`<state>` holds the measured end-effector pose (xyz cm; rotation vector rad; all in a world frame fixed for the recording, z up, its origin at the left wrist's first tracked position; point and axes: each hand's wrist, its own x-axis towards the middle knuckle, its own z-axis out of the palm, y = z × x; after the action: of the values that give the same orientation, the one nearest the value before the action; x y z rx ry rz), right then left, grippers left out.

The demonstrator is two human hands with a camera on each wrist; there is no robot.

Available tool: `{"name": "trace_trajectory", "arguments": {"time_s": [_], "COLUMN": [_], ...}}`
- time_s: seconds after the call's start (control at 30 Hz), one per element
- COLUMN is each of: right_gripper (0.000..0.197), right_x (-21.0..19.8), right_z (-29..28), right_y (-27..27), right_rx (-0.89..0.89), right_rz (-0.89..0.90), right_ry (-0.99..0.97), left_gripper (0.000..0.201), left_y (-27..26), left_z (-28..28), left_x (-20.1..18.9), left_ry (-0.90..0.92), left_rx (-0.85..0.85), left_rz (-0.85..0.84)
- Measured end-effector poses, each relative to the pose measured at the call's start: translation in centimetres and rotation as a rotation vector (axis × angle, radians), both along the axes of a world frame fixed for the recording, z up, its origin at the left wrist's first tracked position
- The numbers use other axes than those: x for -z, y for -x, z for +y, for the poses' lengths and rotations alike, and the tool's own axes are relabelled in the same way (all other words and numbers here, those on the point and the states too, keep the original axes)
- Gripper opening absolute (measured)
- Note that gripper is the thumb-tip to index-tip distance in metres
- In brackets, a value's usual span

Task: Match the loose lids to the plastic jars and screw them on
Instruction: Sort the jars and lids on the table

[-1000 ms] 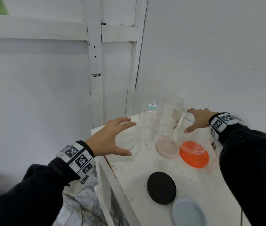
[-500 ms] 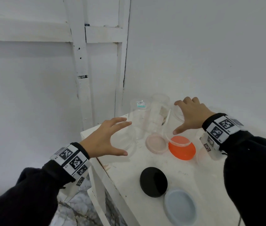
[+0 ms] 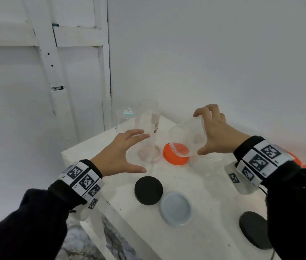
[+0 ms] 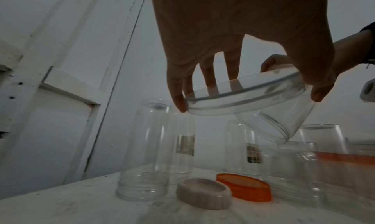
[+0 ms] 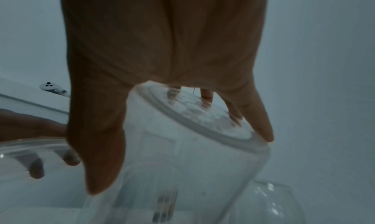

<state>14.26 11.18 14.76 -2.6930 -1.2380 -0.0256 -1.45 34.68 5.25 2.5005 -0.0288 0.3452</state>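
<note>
My left hand (image 3: 144,152) grips a wide, shallow clear jar (image 4: 243,99) by its edge, thumb on one side and fingers on the other; the jar barely shows in the head view. My right hand (image 3: 197,134) holds a second clear jar (image 3: 185,139) by its base, tilted, above an orange lid (image 3: 175,155). A pinkish lid (image 3: 151,156) lies beside the orange one. Nearer me on the white table (image 3: 204,194) lie a black lid (image 3: 148,190), a pale blue lid (image 3: 176,208) and another black lid (image 3: 254,229).
Two tall clear jars (image 3: 149,124) (image 3: 125,121) stand mouth down at the table's far corner, close to the white wall. More clear jars (image 4: 292,168) stand behind the orange lid. The table edge (image 3: 92,186) drops off just under my left wrist.
My right hand has closed on a clear jar, lifted it and tilted it over the orange lid. My left hand stays spread round the wide jar.
</note>
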Motion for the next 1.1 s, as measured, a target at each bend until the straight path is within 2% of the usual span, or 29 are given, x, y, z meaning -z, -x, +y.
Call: {"name": "trace_trajectory", "arguments": {"time_s": [0.13,0.23,0.33,0.53,0.67,0.73,0.87,1.0,1.1], "right_gripper": [0.092,0.095,0.096,0.080,0.074,0.076,0.094,0.080,0.083], "right_x": [1.2,2.1,3.4,7.6,9.8,10.8,12.0,12.8,13.6], "right_z": [-3.4,-5.7,-8.0,-12.2,-13.5,-13.8,-13.8,-13.9,-14.3], "right_y": [1.2,2.8,4.3,6.3,7.5,8.0,9.6,11.0,11.8], "right_rx": [0.061,0.174,0.299,0.496,0.559,0.568,0.579,0.548,0.524], "right_rz": [0.052,0.094,0.147,0.457,0.606,0.654,0.655,0.617,0.627], "right_ry": [-0.164,-0.286,-0.326,-0.570,-0.701,-0.700,-0.662,-0.627,-0.579], "left_gripper": [0.087,0.088,0.089,0.091,0.092,0.089,0.090,0.096,0.101], "left_y": [-0.7,-1.1,-1.3,-1.0,-0.8,-0.7,-0.7,-0.7,-0.7], "left_z": [-2.2,-4.1,-5.6,-8.1,-9.6,-10.4,-11.7,-12.9,-13.9], "left_x": [0.2,0.2,0.4,1.0,1.7,1.7,1.6,1.4,1.3], "left_ry": [0.027,0.044,0.057,0.103,0.133,0.148,0.185,0.230,0.265], "left_rx": [0.050,0.077,0.112,0.137,0.161,0.170,0.188,0.215,0.240], "left_rz": [0.009,0.008,0.009,0.000,0.006,0.023,0.002,-0.021,-0.040]}}
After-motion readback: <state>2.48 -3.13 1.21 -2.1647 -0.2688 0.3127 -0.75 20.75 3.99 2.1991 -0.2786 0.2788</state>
